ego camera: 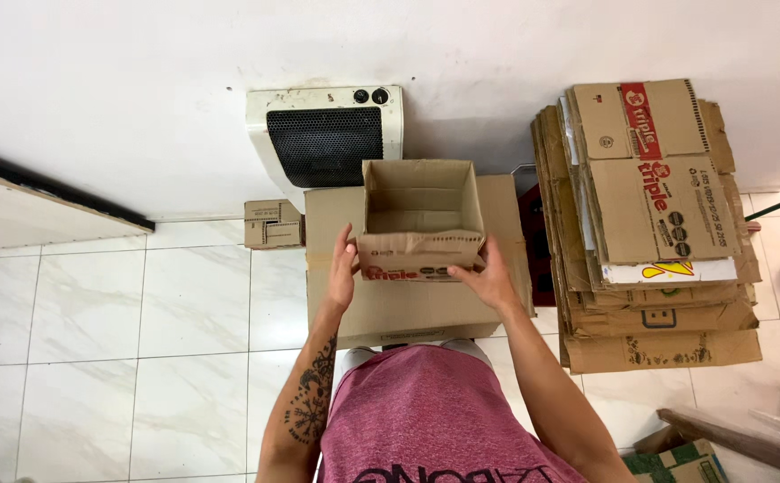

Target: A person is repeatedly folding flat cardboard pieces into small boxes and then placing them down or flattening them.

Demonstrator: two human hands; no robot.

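On the large flat cardboard sheet (pixel 408 309) in front of my knees: one small open cardboard box (pixel 420 215), upright, mouth facing up, interior bare. This box is the reference for all entries below.

Left hand (pixel 343 268): at the box's near left corner, fingers extended upward and pressed flat along the left wall, thumb toward the front flap. Forearm runs straight down to my body, tattoo side showing.

Right hand (pixel 488 275): at the box's near right corner, fingers curled up against the front flap and the right wall, palm turned inward. Forearm angles out and down to the right. Both hands bear on the box from opposite sides, holding it between them.

Front flap (pixel 420 255): folded outward toward me, printed side showing, edge slightly ragged.

Behind the box, against the wall: white heater (pixel 325 134) with a dark grille and two knobs.

Left of the box, near the wall: small closed carton (pixel 273 224) on the tiled floor (pixel 139 340).

Right of the box, well apart: tall stack of flattened cartons (pixel 654 233), printed faces up.

Between the box and that stack: a dark red object (pixel 536 241), mostly hidden; kind cannot be told.

Below the box: my pink shirt (pixel 435 416).
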